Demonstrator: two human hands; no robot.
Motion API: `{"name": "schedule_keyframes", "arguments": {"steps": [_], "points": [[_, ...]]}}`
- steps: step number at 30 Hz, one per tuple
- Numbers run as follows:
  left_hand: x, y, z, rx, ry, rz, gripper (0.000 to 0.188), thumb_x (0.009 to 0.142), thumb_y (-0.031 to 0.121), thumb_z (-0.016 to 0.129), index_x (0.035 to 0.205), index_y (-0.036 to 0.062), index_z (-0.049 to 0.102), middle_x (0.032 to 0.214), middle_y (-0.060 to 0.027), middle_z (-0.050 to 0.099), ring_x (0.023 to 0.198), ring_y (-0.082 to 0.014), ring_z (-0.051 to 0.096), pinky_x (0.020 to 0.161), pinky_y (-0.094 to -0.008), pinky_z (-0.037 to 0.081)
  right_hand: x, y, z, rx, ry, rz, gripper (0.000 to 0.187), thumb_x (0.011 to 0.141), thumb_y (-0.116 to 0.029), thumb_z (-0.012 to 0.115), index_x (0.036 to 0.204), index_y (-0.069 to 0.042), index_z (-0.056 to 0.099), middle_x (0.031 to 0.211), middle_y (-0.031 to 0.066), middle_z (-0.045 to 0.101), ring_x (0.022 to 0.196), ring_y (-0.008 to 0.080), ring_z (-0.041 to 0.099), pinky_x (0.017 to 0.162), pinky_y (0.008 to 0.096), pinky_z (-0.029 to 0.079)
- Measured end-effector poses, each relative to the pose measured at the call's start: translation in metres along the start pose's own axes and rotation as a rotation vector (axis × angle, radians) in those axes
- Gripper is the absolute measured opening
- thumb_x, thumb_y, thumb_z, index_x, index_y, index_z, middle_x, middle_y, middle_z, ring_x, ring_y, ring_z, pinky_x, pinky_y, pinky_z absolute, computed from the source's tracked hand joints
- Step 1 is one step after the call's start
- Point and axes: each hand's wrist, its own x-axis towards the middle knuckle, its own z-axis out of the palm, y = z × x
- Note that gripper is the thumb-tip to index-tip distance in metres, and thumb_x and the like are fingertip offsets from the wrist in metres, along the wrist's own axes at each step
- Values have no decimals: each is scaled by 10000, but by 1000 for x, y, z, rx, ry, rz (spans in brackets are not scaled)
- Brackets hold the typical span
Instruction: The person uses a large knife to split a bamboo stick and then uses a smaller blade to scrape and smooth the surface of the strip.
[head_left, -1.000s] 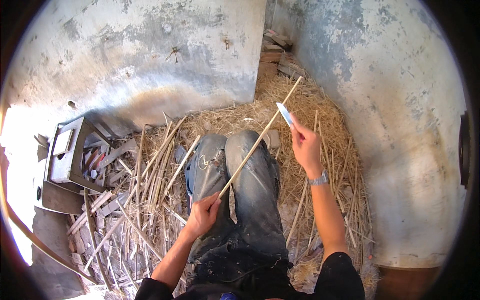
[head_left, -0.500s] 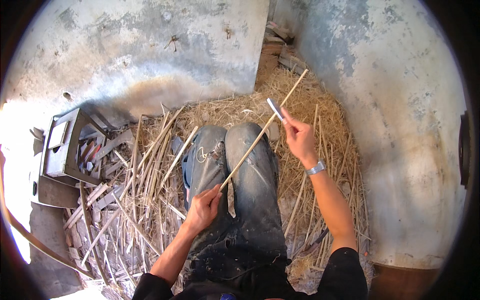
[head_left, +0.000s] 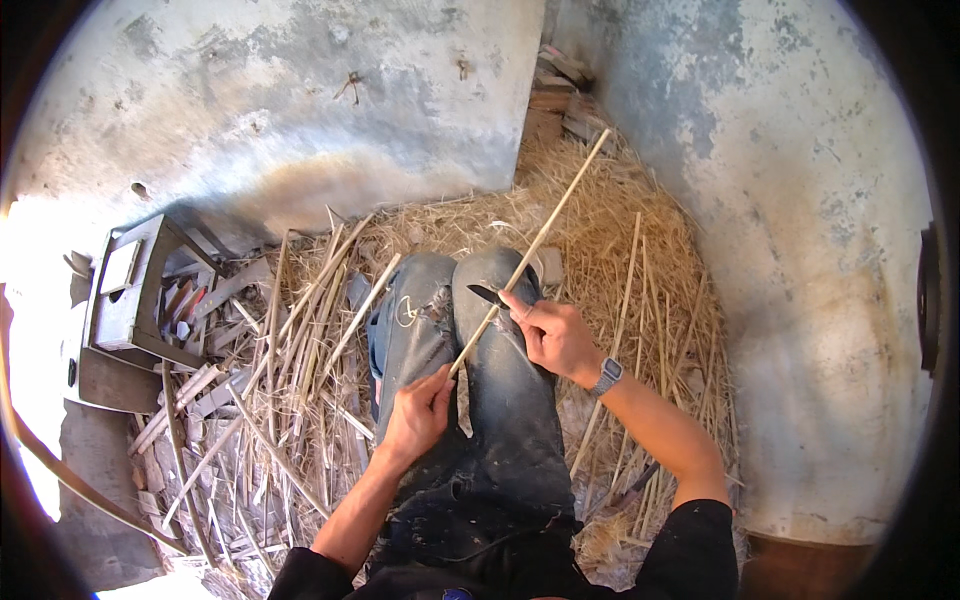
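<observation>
A long thin pale wooden or bamboo stick (head_left: 562,205) slants across my knees, its far end up and to the right. My left hand (head_left: 418,415) is closed round its near end, above my lap. Over the right knee, my right hand (head_left: 548,332) grips a knife whose handle is hidden in the fingers. The dark knife blade (head_left: 485,294) sticks out leftward, against or just over the middle of the stick. My right thumb lies close to the stick there; whether it presses on it I cannot tell.
Straw-like shavings (head_left: 590,230) cover the floor ahead and to the right. Many loose sticks (head_left: 310,300) lie left of my legs. A worn wooden stool-like frame (head_left: 135,300) stands at the far left. Stained plaster walls (head_left: 790,250) rise ahead and on the right.
My right hand has come down and toward me along the stick, and the blade has turned from bright to dark. My left hand has shifted only slightly, still on the stick.
</observation>
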Motion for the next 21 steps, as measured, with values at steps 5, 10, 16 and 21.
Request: {"name": "schedule_keyframes", "arguments": {"steps": [5, 10, 16, 21], "points": [[3, 12, 0, 21, -48, -25, 267, 965, 32, 657, 1197, -96, 688, 916, -281, 708, 781, -371, 727, 693, -379, 550, 10, 51, -18, -36, 62, 297, 359, 903, -65, 679, 1233, -176, 768, 689, 85, 691, 499, 197, 583, 500, 335, 492], [6, 6, -7, -5, -26, 1, 236, 979, 55, 651, 1163, -87, 694, 856, -268, 679, 696, -345, 689, 649, -390, 520, 2, -2, -10, -123, -106, 36, 511, 909, -37, 637, 1374, -242, 684, 649, 84, 659, 497, 190, 578, 485, 347, 486], [15, 10, -9, -25, -170, -98, 196, 1036, 122, 591, 1089, -34, 698, 665, -137, 558, 594, -167, 484, 573, -369, 439, 7, 26, -18, -37, 31, 238, 134, 939, -86, 645, 862, -103, 753, 681, 104, 685, 481, 218, 580, 474, 347, 465], [18, 11, -14, -79, -204, -203, 213, 1056, 149, 568, 1084, -19, 696, 644, -58, 492, 624, -102, 440, 561, -332, 413, 4, -5, -20, -106, -175, 38, 171, 960, -66, 637, 832, -53, 750, 849, 129, 756, 453, 147, 541, 441, 325, 438]]}}
